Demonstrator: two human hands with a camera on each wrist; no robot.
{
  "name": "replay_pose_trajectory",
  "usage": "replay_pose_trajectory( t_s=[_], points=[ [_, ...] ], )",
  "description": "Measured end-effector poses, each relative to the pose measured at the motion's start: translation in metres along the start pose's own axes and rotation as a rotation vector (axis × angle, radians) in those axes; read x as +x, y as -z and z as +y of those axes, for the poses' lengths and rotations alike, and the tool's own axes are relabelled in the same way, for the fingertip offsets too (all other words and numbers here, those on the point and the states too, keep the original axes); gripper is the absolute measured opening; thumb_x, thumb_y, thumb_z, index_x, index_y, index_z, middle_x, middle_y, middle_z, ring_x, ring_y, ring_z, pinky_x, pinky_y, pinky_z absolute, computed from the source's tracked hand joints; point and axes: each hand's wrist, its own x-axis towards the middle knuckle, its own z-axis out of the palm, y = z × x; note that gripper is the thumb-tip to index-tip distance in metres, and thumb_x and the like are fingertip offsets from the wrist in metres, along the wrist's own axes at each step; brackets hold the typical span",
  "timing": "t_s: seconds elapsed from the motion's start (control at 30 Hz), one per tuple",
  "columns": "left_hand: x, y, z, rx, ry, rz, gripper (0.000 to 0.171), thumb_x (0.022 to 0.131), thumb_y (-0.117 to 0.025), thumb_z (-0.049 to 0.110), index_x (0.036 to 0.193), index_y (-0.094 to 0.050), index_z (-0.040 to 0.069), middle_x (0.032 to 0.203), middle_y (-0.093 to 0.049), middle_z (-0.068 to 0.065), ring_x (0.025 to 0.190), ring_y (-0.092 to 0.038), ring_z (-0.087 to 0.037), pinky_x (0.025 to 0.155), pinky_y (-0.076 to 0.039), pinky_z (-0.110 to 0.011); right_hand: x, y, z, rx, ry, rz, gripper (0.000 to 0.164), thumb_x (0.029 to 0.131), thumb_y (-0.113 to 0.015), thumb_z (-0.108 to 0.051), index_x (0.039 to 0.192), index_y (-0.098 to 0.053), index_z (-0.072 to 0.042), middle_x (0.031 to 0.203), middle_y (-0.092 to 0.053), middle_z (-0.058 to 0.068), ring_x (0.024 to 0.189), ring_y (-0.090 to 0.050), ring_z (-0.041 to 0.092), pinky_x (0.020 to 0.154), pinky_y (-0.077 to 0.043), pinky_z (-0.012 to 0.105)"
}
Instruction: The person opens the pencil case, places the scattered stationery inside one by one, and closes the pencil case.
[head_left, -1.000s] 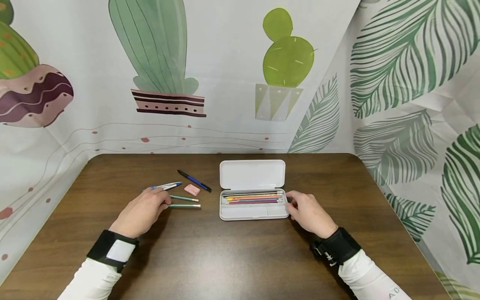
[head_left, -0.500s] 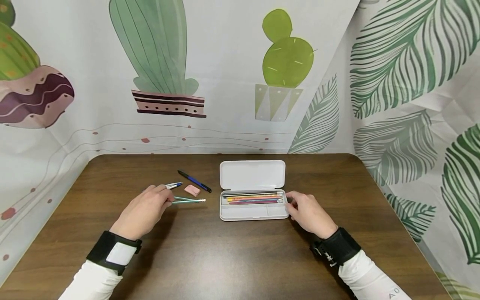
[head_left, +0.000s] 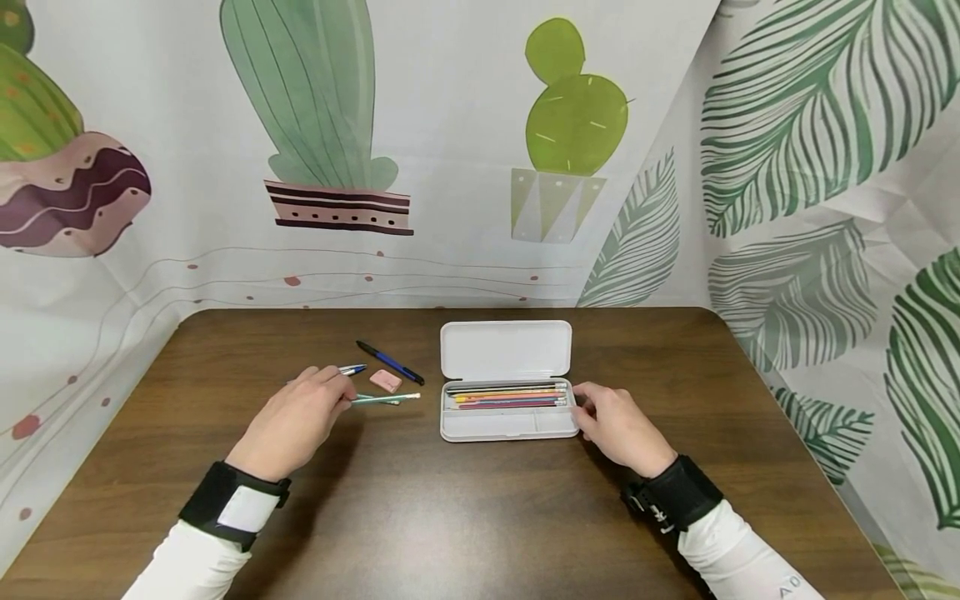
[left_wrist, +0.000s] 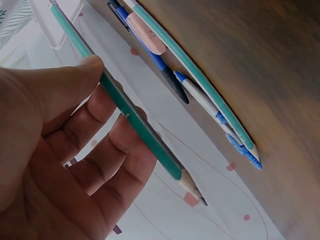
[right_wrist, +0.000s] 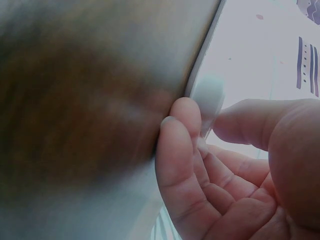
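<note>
My left hand [head_left: 300, 421] pinches a green pencil [left_wrist: 142, 132] between thumb and fingers, above the left part of the table. Its sharpened tip shows in the left wrist view, and its eraser end points toward the case in the head view. A second green pencil [left_wrist: 200, 75] lies on the table below. An open white pencil case [head_left: 487, 425] stands at the middle, its lid [head_left: 506, 350] tilted back. Several colored pencils [head_left: 510, 395] lie in its rear compartment. At its right end, my right hand [head_left: 622, 429] grips the edge with thumb and fingers.
A pink eraser [head_left: 386, 382] and a dark blue pen [head_left: 390, 362] lie left of the case. Beside the second pencil is a white and blue pen [left_wrist: 202, 95], partly behind the left hand in the head view. A printed cloth [head_left: 465, 150] hangs behind the wooden table [head_left: 450, 517].
My left hand has lifted the green pencil off the table and carried it slightly right and away from me. The right hand and the case have stayed in place.
</note>
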Motion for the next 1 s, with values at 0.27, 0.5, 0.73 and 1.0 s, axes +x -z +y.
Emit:
replay_pose_trajectory(
  t_s=[0.27, 0.5, 0.73, 1.0],
  points=[
    [0.004, 0.000, 0.005, -0.004, -0.020, 0.024, 0.016, 0.088, -0.083, 0.000, 0.092, -0.071, 0.008, 0.085, -0.059, 0.004, 0.078, -0.054, -0.019, 0.065, -0.050, -0.034, 0.000, 0.000, 0.000, -0.004, 0.004, 0.000, 0.028, 0.102, -0.066, -0.007, 0.128, -0.067, 0.004, 0.081, -0.068, 0.000, 0.061, -0.060, 0.007, 0.059, -0.053, 0.027],
    [0.012, 0.002, 0.010, -0.014, -0.026, 0.028, 0.013, 0.090, -0.082, 0.000, 0.095, -0.073, 0.008, 0.087, -0.061, 0.003, 0.081, -0.056, -0.019, 0.068, -0.050, -0.034, -0.001, 0.001, 0.000, -0.010, 0.006, 0.003, 0.029, 0.102, -0.066, -0.007, 0.129, -0.067, 0.005, 0.082, -0.068, 0.000, 0.062, -0.059, 0.007, 0.059, -0.052, 0.027],
    [0.021, 0.001, 0.018, -0.018, -0.039, 0.028, 0.011, 0.091, -0.082, 0.000, 0.095, -0.074, 0.006, 0.086, -0.063, 0.002, 0.080, -0.057, -0.020, 0.071, -0.053, -0.034, -0.002, 0.000, 0.000, -0.008, 0.011, 0.003, 0.029, 0.102, -0.065, -0.006, 0.129, -0.067, 0.005, 0.081, -0.068, -0.001, 0.061, -0.059, 0.007, 0.058, -0.052, 0.027],
    [0.030, -0.001, 0.028, -0.044, -0.037, 0.028, 0.010, 0.093, -0.078, -0.002, 0.097, -0.074, 0.006, 0.093, -0.066, 0.000, 0.085, -0.060, -0.023, 0.074, -0.055, -0.037, -0.001, 0.000, 0.000, -0.013, 0.013, 0.009, 0.029, 0.102, -0.065, -0.007, 0.128, -0.067, 0.005, 0.081, -0.068, -0.001, 0.062, -0.058, 0.007, 0.059, -0.052, 0.027]
  ],
)
